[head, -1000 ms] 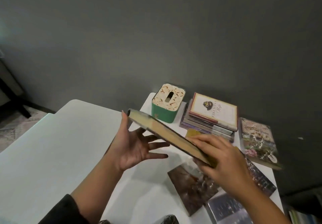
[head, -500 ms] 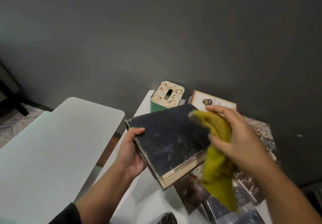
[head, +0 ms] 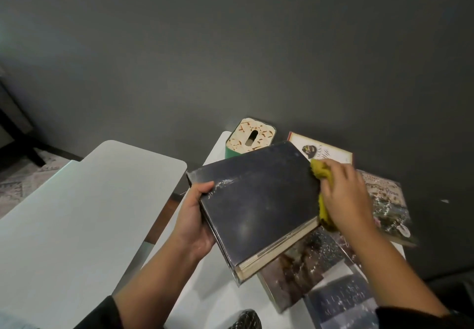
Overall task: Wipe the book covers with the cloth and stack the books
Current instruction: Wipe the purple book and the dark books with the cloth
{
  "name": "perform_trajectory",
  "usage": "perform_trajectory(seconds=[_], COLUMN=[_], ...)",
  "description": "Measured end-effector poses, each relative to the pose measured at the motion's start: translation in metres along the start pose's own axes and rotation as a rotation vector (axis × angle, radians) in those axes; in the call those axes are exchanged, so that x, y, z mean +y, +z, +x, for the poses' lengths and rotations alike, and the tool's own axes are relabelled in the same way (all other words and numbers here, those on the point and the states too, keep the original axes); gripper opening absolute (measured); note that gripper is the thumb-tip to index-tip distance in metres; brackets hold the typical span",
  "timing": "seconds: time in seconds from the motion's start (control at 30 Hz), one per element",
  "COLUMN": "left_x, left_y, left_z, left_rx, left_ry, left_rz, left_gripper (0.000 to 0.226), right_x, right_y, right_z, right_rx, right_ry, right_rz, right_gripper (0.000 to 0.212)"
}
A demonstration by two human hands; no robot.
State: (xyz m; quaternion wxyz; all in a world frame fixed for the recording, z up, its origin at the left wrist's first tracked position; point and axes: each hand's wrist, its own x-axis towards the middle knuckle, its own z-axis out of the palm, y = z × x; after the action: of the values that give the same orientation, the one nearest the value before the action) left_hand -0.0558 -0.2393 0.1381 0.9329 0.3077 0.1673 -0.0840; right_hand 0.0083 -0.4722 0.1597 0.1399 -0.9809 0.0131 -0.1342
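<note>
A thick dark-covered book [head: 259,200] is held flat above the white table [head: 213,285], cover up. My left hand [head: 196,222] grips its left edge, thumb on the cover. My right hand [head: 345,198] holds a yellow cloth [head: 320,175] bunched against the book's right edge. A stack of books with a cream cover on top [head: 325,149] stands at the back, partly hidden by the held book. Loose books lie flat on the right: a floral one [head: 387,205], a dark speckled one [head: 302,275] and a grey-blue one [head: 343,303].
A green tissue box with a patterned lid [head: 250,137] stands at the back beside the stack. A second white tabletop [head: 77,216] lies to the left across a narrow gap. A dark patterned object [head: 247,319] peeks in at the bottom edge. A grey wall rises behind.
The book went from edge-on to flat with its cover up, now gripped by my left hand. My right hand took up the yellow cloth and brought it down onto the book's right edge.
</note>
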Motion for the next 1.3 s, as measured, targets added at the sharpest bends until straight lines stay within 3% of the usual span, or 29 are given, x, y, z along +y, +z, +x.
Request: perform_trajectory(seconds=[0.1,0.2,0.27,0.33,0.47,0.53,0.63,0.77,1.0,1.13,1.2,1.3], left_x=[-0.002,-0.009,-0.008,-0.004,-0.002,-0.004,-0.009,-0.013,-0.014,-0.018,-0.018,-0.015], left_y=[0.006,0.009,0.008,0.006,0.007,0.007,0.005,0.002,0.004,0.001,0.000,0.001], left_z=[0.001,0.003,0.001,0.001,-0.004,-0.005,-0.009,-0.019,-0.022,-0.022,-0.022,-0.025], left_rx=[-0.002,-0.039,-0.057,-0.075,-0.100,-0.121,-0.172,-0.283,-0.295,-0.277,-0.283,-0.292], left_ry=[-0.020,-0.062,-0.094,-0.100,-0.116,-0.128,-0.130,-0.098,-0.073,-0.085,-0.083,-0.104], left_rz=[0.000,-0.017,-0.018,0.020,0.045,0.037,0.056,0.120,0.114,0.115,0.122,0.113], left_gripper=[0.029,0.028,0.031,0.035,0.047,0.046,0.039,0.063,0.061,0.052,0.056,0.064], right_x=[-0.051,-0.096,-0.094,-0.073,-0.037,-0.045,-0.079,-0.097,-0.070,-0.100,-0.098,-0.062], right_y=[-0.001,0.000,-0.003,-0.003,-0.008,-0.008,-0.004,-0.007,-0.018,-0.027,-0.024,-0.019], right_z=[-0.040,-0.093,-0.092,-0.065,-0.009,-0.010,-0.044,-0.068,-0.021,-0.059,-0.052,-0.009], right_rx=[0.023,-0.028,-0.060,-0.003,0.040,0.045,0.061,-0.032,-0.125,-0.324,-0.316,-0.127], right_ry=[-0.255,-0.541,-0.615,-0.542,-0.155,-0.111,-0.302,-0.508,-0.389,-0.721,-0.757,-0.596], right_rz=[-0.022,0.083,0.105,0.098,-0.013,-0.051,0.018,0.235,0.265,0.409,0.411,0.323], right_gripper=[0.028,0.034,0.036,0.034,0.033,0.033,0.031,0.034,0.027,0.020,0.016,0.013])
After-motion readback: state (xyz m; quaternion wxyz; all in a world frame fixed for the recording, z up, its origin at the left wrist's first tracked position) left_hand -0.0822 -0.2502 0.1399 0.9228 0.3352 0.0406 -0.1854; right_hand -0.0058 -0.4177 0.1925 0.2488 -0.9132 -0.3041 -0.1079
